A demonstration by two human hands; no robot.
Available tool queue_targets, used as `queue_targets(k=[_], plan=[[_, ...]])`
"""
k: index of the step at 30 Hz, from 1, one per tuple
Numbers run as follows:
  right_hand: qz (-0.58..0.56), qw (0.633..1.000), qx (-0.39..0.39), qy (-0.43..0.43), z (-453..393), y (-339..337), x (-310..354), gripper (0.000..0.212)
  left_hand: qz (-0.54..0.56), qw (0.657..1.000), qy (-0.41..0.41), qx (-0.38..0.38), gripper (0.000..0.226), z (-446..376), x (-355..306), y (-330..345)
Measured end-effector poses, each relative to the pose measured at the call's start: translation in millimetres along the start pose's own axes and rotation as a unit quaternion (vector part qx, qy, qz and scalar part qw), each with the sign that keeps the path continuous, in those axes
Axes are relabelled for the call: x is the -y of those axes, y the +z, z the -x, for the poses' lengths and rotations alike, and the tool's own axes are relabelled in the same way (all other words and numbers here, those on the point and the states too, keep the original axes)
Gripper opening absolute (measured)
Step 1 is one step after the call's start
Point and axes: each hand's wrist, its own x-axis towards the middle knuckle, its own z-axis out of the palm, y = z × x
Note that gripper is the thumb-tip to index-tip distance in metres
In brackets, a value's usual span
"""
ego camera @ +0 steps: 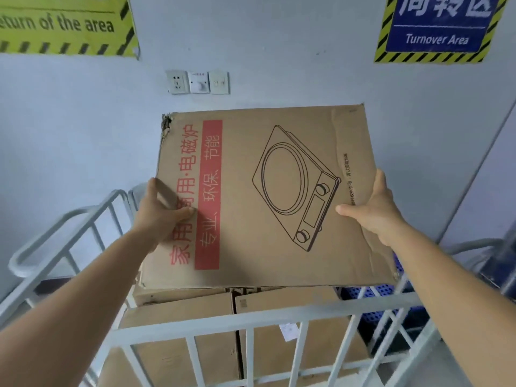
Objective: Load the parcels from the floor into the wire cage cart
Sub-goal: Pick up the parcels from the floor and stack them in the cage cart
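Observation:
A flat brown cardboard parcel (268,196), printed with red characters and a line drawing of a cooktop, is held over the grey wire cage cart (251,322). My left hand (159,213) grips its left edge with the thumb on the top face. At the right edge, my right hand (374,210) grips the same way, thumb on top. Inside the cart, below the held parcel, lie other brown cardboard parcels (282,311); whether the held one touches them I cannot tell.
The cart's left rail (69,227) curves up beside my left arm. A blue plastic pallet or crate (371,293) shows through the bars at the right. Behind stands a pale wall with sockets (198,82), a yellow sign (64,23) and a blue "Turnover Area" sign (435,26).

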Motion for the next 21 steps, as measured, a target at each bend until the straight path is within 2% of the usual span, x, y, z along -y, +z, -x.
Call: queue_targets(k=[5, 13, 19, 21], plan=[[-0.008, 0.999, 0.054, -0.005, -79.2, 63.9, -8.2, 0.119, -0.038, 0.998, -0.038, -0.029, 0.073, -61.2, 21.5, 13.5], [0.014, 0.984, 0.173, 0.046, -161.9, 169.8, -30.0, 0.118, -0.113, 0.983, -0.129, -0.060, 0.067, -133.5, 87.1, 29.2], [0.090, 0.969, 0.220, 0.068, -182.8, 251.5, -30.4, 0.133, -0.135, 0.971, -0.187, -0.062, 0.079, -169.9, 143.8, 11.3], [0.075, 0.966, 0.234, 0.082, -186.2, 277.1, -26.4, 0.127, -0.137, 0.967, -0.207, -0.055, 0.084, -185.0, 162.2, 2.3]])
